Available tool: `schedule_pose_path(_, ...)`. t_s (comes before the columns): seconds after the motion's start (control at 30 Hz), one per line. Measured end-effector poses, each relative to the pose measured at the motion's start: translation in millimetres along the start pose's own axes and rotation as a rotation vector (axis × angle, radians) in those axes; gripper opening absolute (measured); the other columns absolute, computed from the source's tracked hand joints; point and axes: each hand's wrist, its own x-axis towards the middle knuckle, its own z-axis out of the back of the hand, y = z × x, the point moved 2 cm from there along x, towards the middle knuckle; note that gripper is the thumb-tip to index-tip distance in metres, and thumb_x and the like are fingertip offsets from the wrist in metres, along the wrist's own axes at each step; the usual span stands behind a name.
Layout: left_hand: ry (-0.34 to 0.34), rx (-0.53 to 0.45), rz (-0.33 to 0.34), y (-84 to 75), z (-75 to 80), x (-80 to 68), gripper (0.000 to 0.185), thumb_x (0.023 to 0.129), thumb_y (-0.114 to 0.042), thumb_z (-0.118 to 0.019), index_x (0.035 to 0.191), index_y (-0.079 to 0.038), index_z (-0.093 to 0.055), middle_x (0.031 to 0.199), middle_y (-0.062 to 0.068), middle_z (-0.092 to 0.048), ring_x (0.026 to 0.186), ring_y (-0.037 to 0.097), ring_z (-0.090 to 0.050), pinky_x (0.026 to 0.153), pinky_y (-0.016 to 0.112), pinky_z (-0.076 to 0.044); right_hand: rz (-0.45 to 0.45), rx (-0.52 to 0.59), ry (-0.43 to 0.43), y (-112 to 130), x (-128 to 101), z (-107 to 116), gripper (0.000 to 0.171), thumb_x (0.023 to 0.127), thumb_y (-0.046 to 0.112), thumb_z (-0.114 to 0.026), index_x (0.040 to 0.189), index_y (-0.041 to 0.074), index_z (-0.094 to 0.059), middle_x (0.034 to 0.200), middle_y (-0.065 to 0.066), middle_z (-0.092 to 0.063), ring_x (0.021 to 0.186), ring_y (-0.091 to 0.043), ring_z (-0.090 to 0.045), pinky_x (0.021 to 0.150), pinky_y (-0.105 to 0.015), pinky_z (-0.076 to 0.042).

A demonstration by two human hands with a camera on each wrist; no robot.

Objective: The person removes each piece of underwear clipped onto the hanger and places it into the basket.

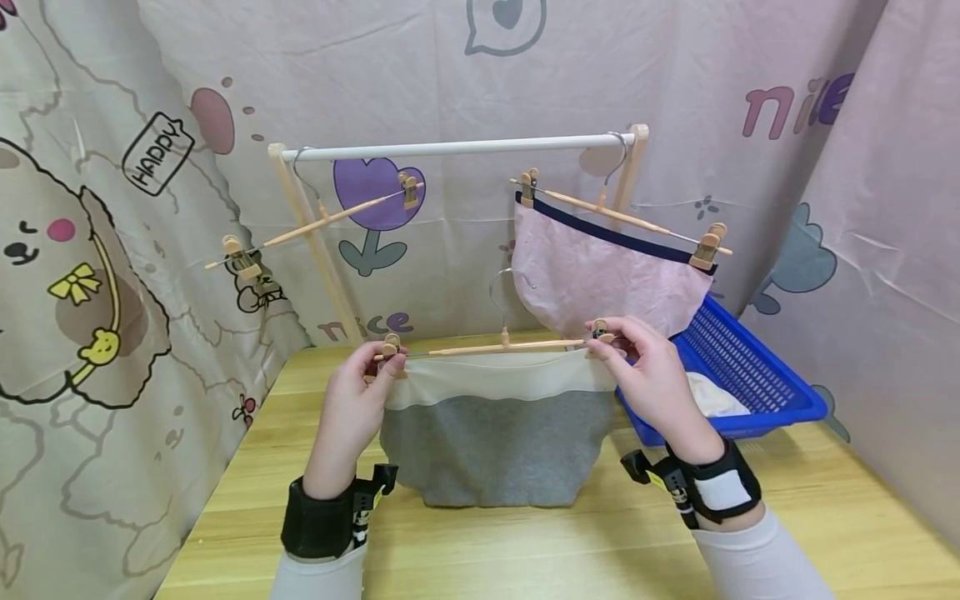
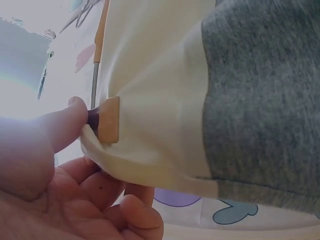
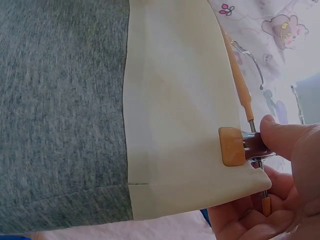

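A grey garment (image 1: pixel 495 446) with a cream waistband (image 1: pixel 502 377) hangs from a wooden clip hanger (image 1: pixel 495 347) that I hold up over the table. My left hand (image 1: pixel 367 387) pinches the left clip (image 2: pixel 109 120) and the waistband corner. On the other end my right hand (image 1: pixel 637 362) pinches the right clip (image 3: pixel 232 146). Both clips sit on the cream band. The garment's lower edge rests on the table.
Behind stands a small wooden rack with a white rail (image 1: pixel 457 148). An empty clip hanger (image 1: pixel 322 221) hangs at its left, and a pink garment (image 1: pixel 607 275) on a hanger at its right. A blue basket (image 1: pixel 750 375) holding pale cloth sits at the right. Cartoon-print curtains surround the table (image 1: pixel 825 517).
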Motion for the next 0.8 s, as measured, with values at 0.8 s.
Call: schedule_pose_path(0.8,0.109,0.180,0.015,11.8,-5.1,6.3,0.021,0.108,-0.024,-0.056,0.108,-0.005,-0.065,0.102,0.013,-0.063,0.096,0.028,-0.056,0.078,0.034,-0.043,0.052,-0.071,-0.014,4.1,-5.1,-3.5,0.014,0.095,0.008,-0.074,0.108,0.004,-0.072,0.099,-0.007,-0.069,0.089,-0.003,-0.059,0.077,-0.007,-0.044)
